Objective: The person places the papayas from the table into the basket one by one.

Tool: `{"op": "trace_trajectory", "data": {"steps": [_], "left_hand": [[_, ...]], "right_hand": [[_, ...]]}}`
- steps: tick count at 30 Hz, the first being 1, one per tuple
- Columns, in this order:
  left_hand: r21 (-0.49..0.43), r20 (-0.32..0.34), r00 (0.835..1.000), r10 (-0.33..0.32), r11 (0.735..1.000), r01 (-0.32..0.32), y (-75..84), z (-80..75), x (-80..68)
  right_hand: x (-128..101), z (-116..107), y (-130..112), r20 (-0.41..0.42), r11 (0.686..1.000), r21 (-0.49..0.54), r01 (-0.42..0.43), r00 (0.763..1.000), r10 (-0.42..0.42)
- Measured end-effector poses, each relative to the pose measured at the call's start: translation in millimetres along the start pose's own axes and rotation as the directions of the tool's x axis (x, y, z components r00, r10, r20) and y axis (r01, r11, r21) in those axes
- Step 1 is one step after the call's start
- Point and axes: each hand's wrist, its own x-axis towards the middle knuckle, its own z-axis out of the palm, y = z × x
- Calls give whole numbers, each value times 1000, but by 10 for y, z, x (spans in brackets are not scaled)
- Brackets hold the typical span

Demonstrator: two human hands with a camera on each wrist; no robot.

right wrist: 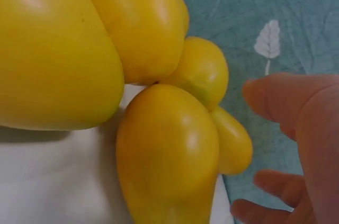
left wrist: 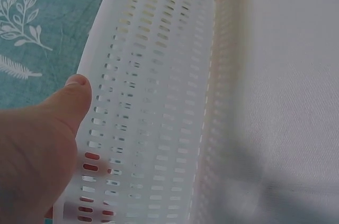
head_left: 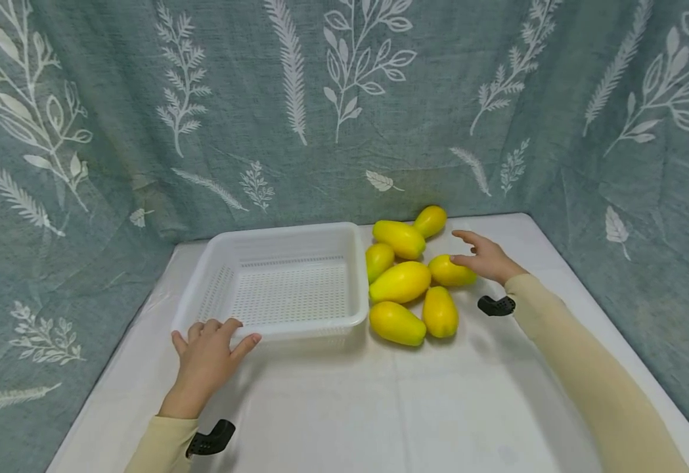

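Nearest, at lower left, a pale sleeve [head_left: 156, 450] led to my left hand [head_left: 207, 358], which gripped the white basket [head_left: 289, 289] by its near rim. Right of centre lay seven yellow fruits [head_left: 400, 282]. The rightmost fruit [head_left: 450, 274], long axis roughly left to right, sat just below-left of my nearer right hand [head_left: 488, 259], fingers parted, holding nothing.

Stretches the right arm [head_left: 592, 368] well forward with right hand [head_left: 488, 259] turned inward, thumb [head_left: 464, 261] and fingers [head_left: 468, 238] parted. Holds the left hand [head_left: 205, 361] nearer, palm down, with fingers [head_left: 211, 326] bent, thumb [head_left: 246, 345] out sideways.
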Motion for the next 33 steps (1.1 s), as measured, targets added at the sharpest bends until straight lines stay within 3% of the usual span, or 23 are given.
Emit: {"op": "trace_trajectory", "data": {"steps": [10, 33], "left_hand": [[3, -53, 999, 14, 1000, -14, 39, 20, -18], [10, -76, 997, 9, 1000, -9, -1, 36, -23]], "right_hand": [[59, 167, 94, 80, 997, -64, 34, 996, -29], [97, 293, 109, 99, 985, -95, 141, 986, -132]]}}
